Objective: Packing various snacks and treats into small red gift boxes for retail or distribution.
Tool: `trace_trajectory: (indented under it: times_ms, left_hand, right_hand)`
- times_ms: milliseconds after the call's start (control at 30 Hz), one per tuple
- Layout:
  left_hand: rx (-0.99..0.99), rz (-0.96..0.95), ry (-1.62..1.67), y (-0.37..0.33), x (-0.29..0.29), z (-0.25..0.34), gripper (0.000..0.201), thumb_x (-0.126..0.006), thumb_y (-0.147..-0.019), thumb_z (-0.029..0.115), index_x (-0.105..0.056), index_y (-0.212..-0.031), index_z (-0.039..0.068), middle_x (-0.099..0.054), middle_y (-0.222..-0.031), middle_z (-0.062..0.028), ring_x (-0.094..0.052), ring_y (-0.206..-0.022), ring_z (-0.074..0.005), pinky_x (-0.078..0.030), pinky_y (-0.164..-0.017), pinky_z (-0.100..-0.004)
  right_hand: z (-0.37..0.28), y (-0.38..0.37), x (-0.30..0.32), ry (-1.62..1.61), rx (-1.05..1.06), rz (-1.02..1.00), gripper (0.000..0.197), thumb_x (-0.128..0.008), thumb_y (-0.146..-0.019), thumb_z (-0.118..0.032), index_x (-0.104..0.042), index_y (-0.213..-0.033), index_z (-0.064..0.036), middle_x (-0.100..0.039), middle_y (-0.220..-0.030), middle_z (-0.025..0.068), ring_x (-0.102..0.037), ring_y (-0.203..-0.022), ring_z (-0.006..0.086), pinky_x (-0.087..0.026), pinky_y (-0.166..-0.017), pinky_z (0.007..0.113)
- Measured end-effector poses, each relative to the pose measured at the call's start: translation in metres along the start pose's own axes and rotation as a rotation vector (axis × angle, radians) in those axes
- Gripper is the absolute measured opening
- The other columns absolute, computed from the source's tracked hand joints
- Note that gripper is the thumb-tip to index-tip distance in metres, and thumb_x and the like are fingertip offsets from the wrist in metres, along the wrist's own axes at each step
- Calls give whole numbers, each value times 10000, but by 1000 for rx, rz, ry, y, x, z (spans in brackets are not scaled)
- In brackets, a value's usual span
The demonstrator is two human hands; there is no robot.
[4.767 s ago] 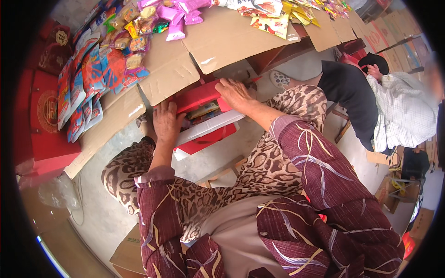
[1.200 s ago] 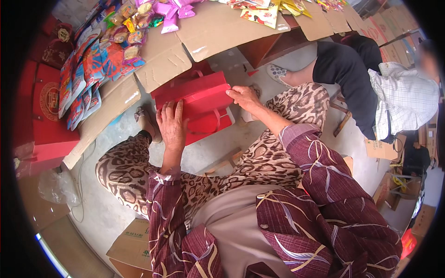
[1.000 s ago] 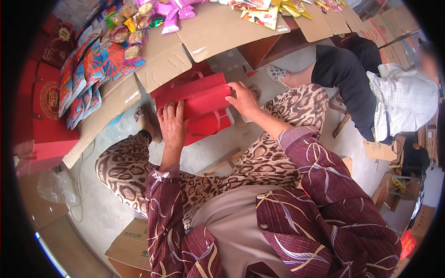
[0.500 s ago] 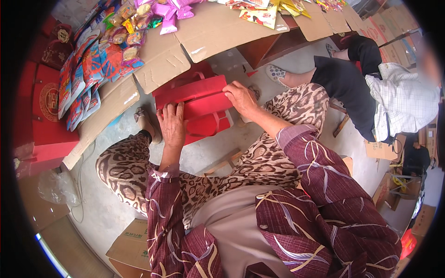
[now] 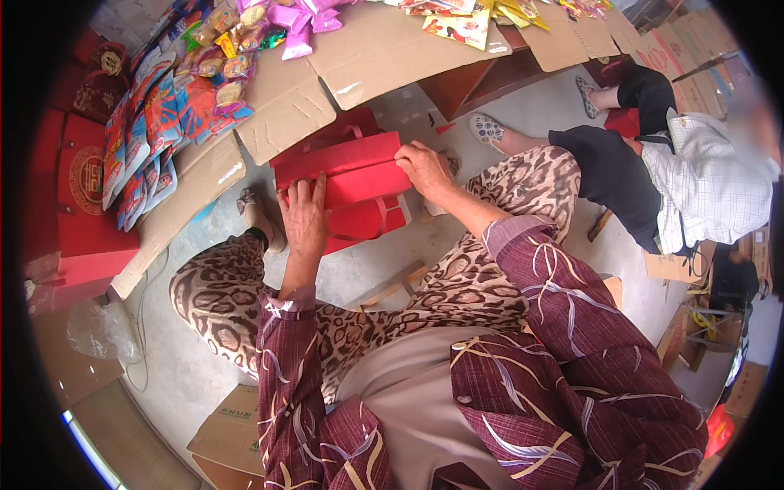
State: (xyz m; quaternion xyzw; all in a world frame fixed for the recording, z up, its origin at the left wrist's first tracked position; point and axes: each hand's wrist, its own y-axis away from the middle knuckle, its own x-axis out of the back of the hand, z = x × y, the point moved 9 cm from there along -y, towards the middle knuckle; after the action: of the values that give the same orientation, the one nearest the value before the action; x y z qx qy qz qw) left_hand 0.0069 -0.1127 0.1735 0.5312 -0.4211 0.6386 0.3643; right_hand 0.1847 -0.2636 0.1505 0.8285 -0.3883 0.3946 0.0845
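Observation:
Between my knees is a red gift box (image 5: 365, 182) with strap handles, one red strap (image 5: 382, 217) hanging on its near side and another on the far side. Its two long top panels lie nearly edge to edge, a thin seam between them. My left hand (image 5: 305, 219) grips the left end, its fingers bent over the top. At the right end, my right hand (image 5: 426, 169) pinches the panels' edge between thumb and fingers. The inside of the box is hidden.
A cardboard-covered table (image 5: 384, 57) curves around the front, bearing purple snack packets (image 5: 296, 24) and red-blue pouches (image 5: 159, 122). More red boxes (image 5: 86, 237) stand at left. At right sits a person (image 5: 694, 171). A cardboard carton (image 5: 233, 433) is beside me, lower left.
The gap between the box's top panels has narrowed to a thin seam. My hands have barely shifted on its ends. The person at right has moved a leg and leaned slightly.

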Motion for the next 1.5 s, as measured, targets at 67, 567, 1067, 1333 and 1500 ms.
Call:
trace_trajectory:
  times_ms: [67, 567, 1067, 1333, 1500]
  left_hand:
    - [10, -4, -16, 1, -4, -3, 804, -786, -684, 172, -443, -1409, 130, -484, -1258, -102, -434, -1248, -294, -285, -1105, -516]
    - [301, 324, 279, 15, -12, -64, 427, -688, -825, 164, -611, -1242, 115, -510, -1309, -156, -472, -1230, -337, -362, -1038, -449]
    - [585, 393, 899, 25, -54, -125, 104, -698, -870, 119, -656, -894, 27, -598, -821, -44, -547, -714, -122, -460, -669, -273]
    - [608, 426, 911, 27, -57, -129, 102, -710, -855, 97, -623, -865, 44, -578, -752, -14, -516, -696, -103, -451, -660, -266]
    - [596, 445, 865, 25, -59, -131, 125, -718, -849, 106, -612, -874, 43, -570, -730, -8, -503, -666, -103, -450, -646, -267]
  right_hand:
    - [0, -1, -3, -13, -6, 8, 65, -648, -849, -165, -622, -883, -117, -590, -880, 89, -611, -863, 330, -490, -727, 437]
    - [13, -5, -5, -72, -87, 8, 64, -638, -865, -167, -635, -906, -118, -601, -893, 88, -618, -850, 319, -486, -721, 410]
    - [55, -9, -27, -320, -290, -47, 124, -659, -873, -161, -682, -939, -59, -665, -797, 12, -541, -709, 81, -455, -658, 274]
    - [49, -9, -26, -300, -300, -31, 147, -679, -838, -222, -689, -900, -89, -668, -777, 66, -606, -712, 179, -475, -669, 334]
    - [52, -10, -27, -304, -310, -16, 152, -675, -841, -229, -685, -896, -88, -667, -769, 71, -612, -711, 189, -476, -673, 340]
